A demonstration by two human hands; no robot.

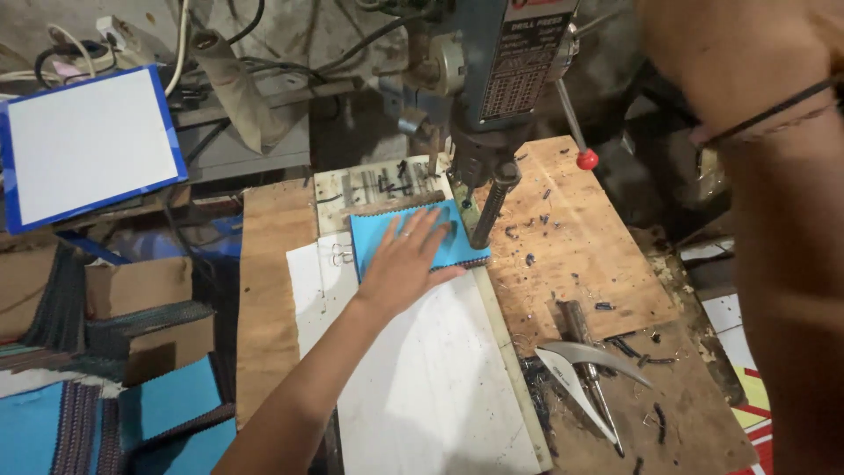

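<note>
Pretty clearly a small workshop. A blue drill press [505, 97] with a red-knobbed feed lever [586, 159] is mounted over a scarred plywood bench [576, 255] littered with punched scraps. Metal shears [585, 374] are left lying there, cables are tangled along the grimy wall, and fabric swatch stacks [105, 413] are piled beside it.

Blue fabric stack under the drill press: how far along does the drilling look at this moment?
Dark scraps litter the wooden board, so earlier drilling looks done. The left hand presses the blue fabric stack flat beside the drill bit. The right hand is out of view. More blue swatches wait at lower left.
</note>
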